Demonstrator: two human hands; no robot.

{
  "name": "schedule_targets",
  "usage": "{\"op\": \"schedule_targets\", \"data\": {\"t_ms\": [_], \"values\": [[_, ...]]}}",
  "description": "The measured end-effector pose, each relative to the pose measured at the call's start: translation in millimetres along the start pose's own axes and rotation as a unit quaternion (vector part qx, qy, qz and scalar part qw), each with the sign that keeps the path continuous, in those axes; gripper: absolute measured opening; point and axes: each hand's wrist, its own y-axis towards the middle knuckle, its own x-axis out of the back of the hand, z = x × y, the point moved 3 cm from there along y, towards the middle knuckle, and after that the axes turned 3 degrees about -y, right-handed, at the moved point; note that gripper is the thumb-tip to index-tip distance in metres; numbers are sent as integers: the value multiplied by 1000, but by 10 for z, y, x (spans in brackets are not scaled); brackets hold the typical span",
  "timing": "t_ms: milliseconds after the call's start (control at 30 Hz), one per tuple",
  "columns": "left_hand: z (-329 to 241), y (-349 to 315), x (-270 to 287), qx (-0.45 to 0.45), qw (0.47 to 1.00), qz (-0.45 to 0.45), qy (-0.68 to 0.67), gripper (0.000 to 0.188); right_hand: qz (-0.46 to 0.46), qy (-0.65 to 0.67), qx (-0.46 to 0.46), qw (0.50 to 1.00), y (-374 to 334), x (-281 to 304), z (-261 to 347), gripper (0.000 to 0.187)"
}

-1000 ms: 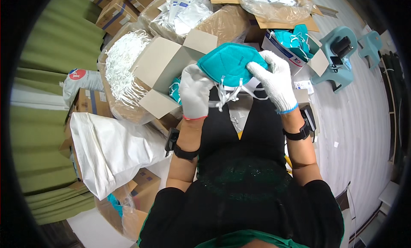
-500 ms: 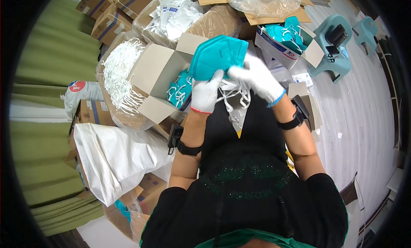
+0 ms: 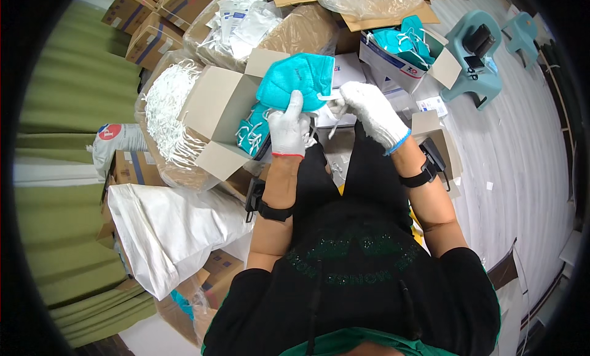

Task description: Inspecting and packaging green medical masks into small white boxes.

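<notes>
A teal folded face mask point(image 3: 295, 79) is held up in front of me. My left hand point(image 3: 289, 132), in a white knitted glove with a red cuff, grips its lower edge, thumb on the front. White straps dangle around those fingers. My right hand point(image 3: 373, 115), gloved in white with a blue cuff, is closed at the mask's right side, pinching a white elastic strap point(image 3: 329, 98). Just below the mask, an open carton point(image 3: 215, 98) contains more teal masks point(image 3: 253, 129) with white straps.
White straps point(image 3: 169, 110) heap in a lined box at left. Behind lie white packets point(image 3: 252, 24) in a bag. Another carton point(image 3: 393, 61) of teal masks stands at back right, near a teal plastic stool point(image 3: 470, 92). A white sack point(image 3: 172, 227) lies by my left arm.
The mask and my left hand have shifted slightly left. My right hand has moved down from the mask's right edge and now draws a strap out to the right.
</notes>
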Motion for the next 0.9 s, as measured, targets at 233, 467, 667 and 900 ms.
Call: {"op": "schedule_targets", "data": {"t_ms": [233, 467, 667, 900], "values": [[-5, -40, -3, 16, 997, 71, 9, 12, -10, 361, -160, 919, -92, -120, -22, 14], [109, 65, -1, -137, 989, -13, 44, 19, 110, 17, -160, 981, -300, -184, 66, 31], [288, 105, 43, -48, 995, -88, 29, 20, 57, 72, -172, 981, -322, -179, -175, 29], [599, 65, -156, -194, 980, -22, 37, 50, -102, 361, -235, 897, -58, -1, -186, 35]]}}
